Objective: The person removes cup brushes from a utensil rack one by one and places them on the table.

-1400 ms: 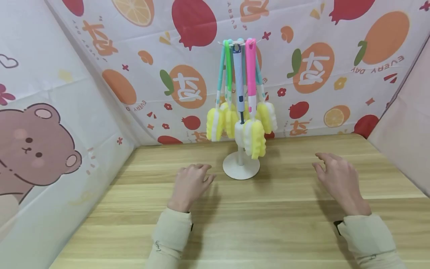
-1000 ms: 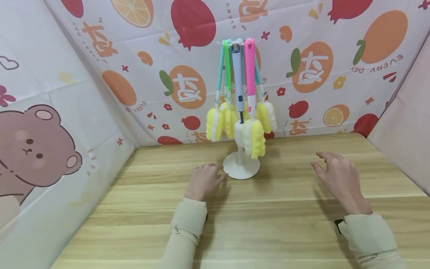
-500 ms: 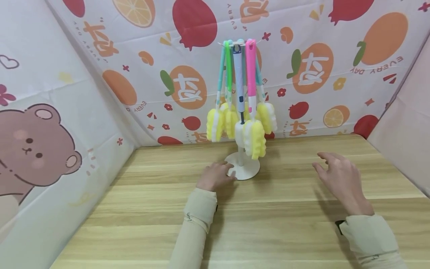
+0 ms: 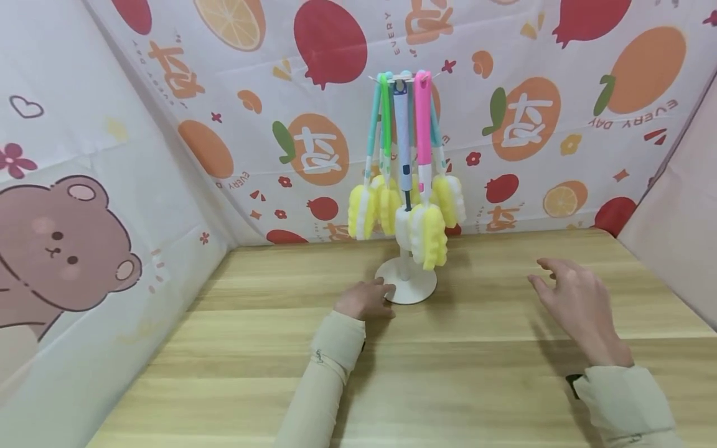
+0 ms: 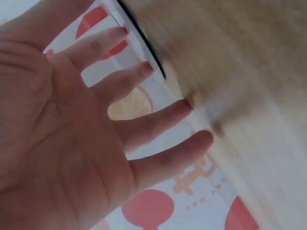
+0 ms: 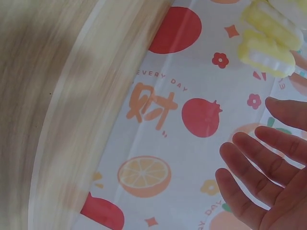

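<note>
A white stand (image 4: 414, 291) on the table holds several hanging sponge brushes, seen in the head view. Their handles include a pink one (image 4: 422, 124), a green one (image 4: 386, 127), a pale blue one (image 4: 403, 134) and teal ones; the heads are yellow and white sponge (image 4: 434, 239). My left hand (image 4: 365, 300) is at the left edge of the round base. In the left wrist view its fingers spread out, two fingertips against the base's rim (image 5: 138, 38). Off to the right, my right hand (image 4: 579, 302) hovers over the table, fingers loosely bent and holding nothing.
The wood-grain table (image 4: 476, 386) meets a fruit-printed cloth (image 4: 358, 143) close behind the stand. A cloth with a bear print (image 4: 73, 242) rises on the left, and a pale pink cloth (image 4: 680, 205) borders the right side.
My left hand has moved right across the table until it reached the stand's base. The right hand has stayed nearly in place, and the brushes hang as before.
</note>
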`<move>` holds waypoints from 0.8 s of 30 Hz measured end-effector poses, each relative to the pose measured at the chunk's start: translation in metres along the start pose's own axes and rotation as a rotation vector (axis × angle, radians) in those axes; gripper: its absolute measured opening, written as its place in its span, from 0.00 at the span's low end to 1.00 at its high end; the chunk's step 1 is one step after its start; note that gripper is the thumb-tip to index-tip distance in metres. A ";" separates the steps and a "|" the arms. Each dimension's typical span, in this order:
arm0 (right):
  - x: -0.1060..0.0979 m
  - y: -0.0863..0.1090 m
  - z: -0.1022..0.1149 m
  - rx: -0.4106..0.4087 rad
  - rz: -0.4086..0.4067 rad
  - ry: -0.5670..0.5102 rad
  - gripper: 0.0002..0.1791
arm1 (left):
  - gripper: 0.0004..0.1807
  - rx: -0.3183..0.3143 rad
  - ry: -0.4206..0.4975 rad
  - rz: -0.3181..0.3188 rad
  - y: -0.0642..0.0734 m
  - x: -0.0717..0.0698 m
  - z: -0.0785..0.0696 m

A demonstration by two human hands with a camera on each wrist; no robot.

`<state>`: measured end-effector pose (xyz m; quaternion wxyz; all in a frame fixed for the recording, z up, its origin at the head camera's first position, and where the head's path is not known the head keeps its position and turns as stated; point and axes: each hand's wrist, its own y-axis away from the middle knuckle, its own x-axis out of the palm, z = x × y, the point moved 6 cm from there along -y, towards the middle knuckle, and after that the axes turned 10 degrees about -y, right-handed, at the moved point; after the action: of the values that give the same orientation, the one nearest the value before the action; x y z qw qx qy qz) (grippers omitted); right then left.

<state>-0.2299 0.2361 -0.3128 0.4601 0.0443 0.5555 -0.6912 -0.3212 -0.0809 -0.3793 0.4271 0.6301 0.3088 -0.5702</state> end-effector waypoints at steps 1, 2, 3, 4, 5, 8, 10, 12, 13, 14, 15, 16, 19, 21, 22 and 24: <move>0.000 0.001 0.000 -0.003 0.000 0.001 0.17 | 0.22 0.005 0.001 0.006 0.000 0.002 -0.001; 0.000 0.002 0.000 -0.003 0.002 0.004 0.17 | 0.22 0.011 0.002 0.011 0.000 0.004 -0.001; 0.001 0.003 -0.001 -0.003 0.004 0.006 0.17 | 0.24 0.013 0.005 0.015 0.000 0.006 -0.002; 0.001 0.004 -0.001 -0.002 0.007 0.007 0.17 | 0.26 0.014 0.008 0.015 0.000 0.007 -0.002; 0.002 0.004 -0.001 0.000 0.010 0.010 0.17 | 0.27 0.013 0.009 0.016 0.000 0.008 -0.002; 0.004 0.003 -0.003 0.016 0.022 0.008 0.17 | 0.28 0.026 0.021 0.024 -0.001 0.008 -0.003; 0.006 0.003 -0.004 0.021 0.029 0.008 0.17 | 0.29 0.029 0.037 0.027 -0.001 0.008 -0.002; 0.008 0.003 -0.004 0.023 0.033 0.005 0.17 | 0.30 0.022 0.064 0.036 0.000 0.008 -0.001; 0.008 0.003 -0.004 0.023 0.033 0.004 0.17 | 0.31 0.009 0.083 0.042 0.000 0.008 0.000; 0.008 0.003 -0.004 0.021 0.030 0.003 0.17 | 0.32 -0.004 0.099 0.047 0.000 0.008 0.001; 0.008 0.003 -0.004 0.020 0.027 0.003 0.17 | 0.32 -0.017 0.114 0.050 0.001 0.007 0.002; 0.007 0.002 -0.005 0.020 0.025 0.002 0.17 | 0.32 -0.027 0.124 0.051 0.002 0.007 0.001; 0.007 0.002 -0.006 0.023 0.027 0.002 0.17 | 0.33 -0.052 0.135 0.051 0.003 0.006 0.000; 0.007 0.002 -0.007 0.028 0.034 0.002 0.17 | 0.32 -0.046 0.118 0.045 0.004 0.006 -0.002; 0.007 0.002 -0.007 0.029 0.036 0.002 0.17 | 0.32 -0.046 0.112 0.043 0.004 0.006 -0.002; 0.008 0.002 -0.007 0.027 0.038 0.003 0.16 | 0.32 -0.054 0.114 0.048 0.004 0.008 -0.002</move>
<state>-0.2363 0.2372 -0.3208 0.4718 0.0623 0.5460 -0.6895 -0.3157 -0.0816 -0.3860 0.4392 0.6569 0.3327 -0.5147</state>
